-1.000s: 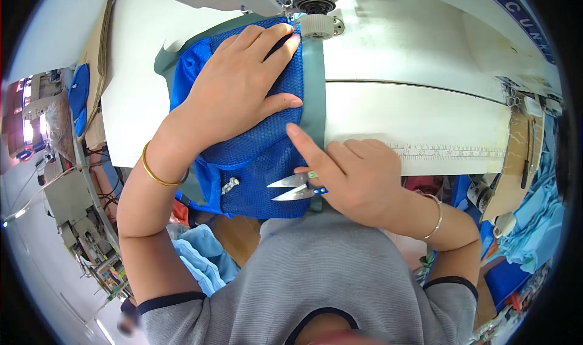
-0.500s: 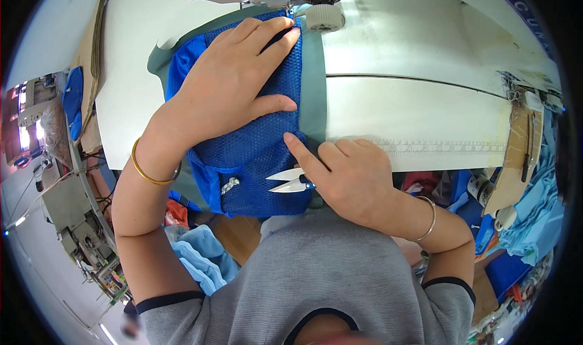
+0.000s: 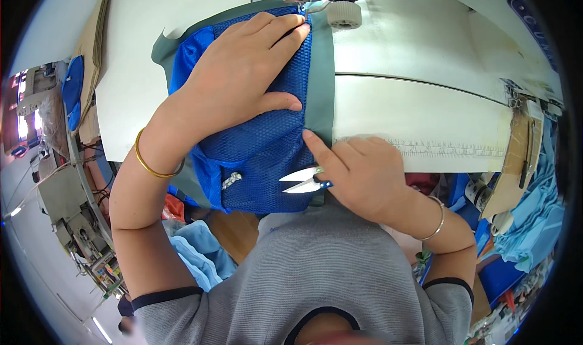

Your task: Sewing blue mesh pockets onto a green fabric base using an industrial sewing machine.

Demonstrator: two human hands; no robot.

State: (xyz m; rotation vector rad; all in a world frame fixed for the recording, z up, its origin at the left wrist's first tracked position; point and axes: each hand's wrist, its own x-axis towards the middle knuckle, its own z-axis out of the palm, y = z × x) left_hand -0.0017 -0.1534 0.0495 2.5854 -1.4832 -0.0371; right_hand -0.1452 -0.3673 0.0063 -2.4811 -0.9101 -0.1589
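My left hand [image 3: 246, 72] lies with fingers apart on blue mesh fabric [image 3: 255, 148], its fingertips close beside the sewing machine's presser foot [image 3: 301, 9]. Grey-green fabric [image 3: 319, 84] lies beneath the mesh and shows along its edges. My right hand [image 3: 364, 181] grips silver thread snips [image 3: 299, 181], blades pointing left over the mesh, while its index fingertip touches the mesh's right edge. A small pale cord or fastener [image 3: 232, 180] rests on the lower mesh. What lies under my left palm is hidden.
The white table [image 3: 419, 117] carries a ruler strip [image 3: 449, 148] at right, beside cardboard [image 3: 519, 163]. The machine head [image 3: 344, 14] overhangs the top. Light blue fabric piles [image 3: 528, 223] lie right and below left [image 3: 200, 260]; other machinery [image 3: 61, 205] stands at left.
The view has shifted slightly. My right index fingertip has moved onto the mesh's right edge. My left hand stays on the fabric near the presser foot, and the snips remain held.
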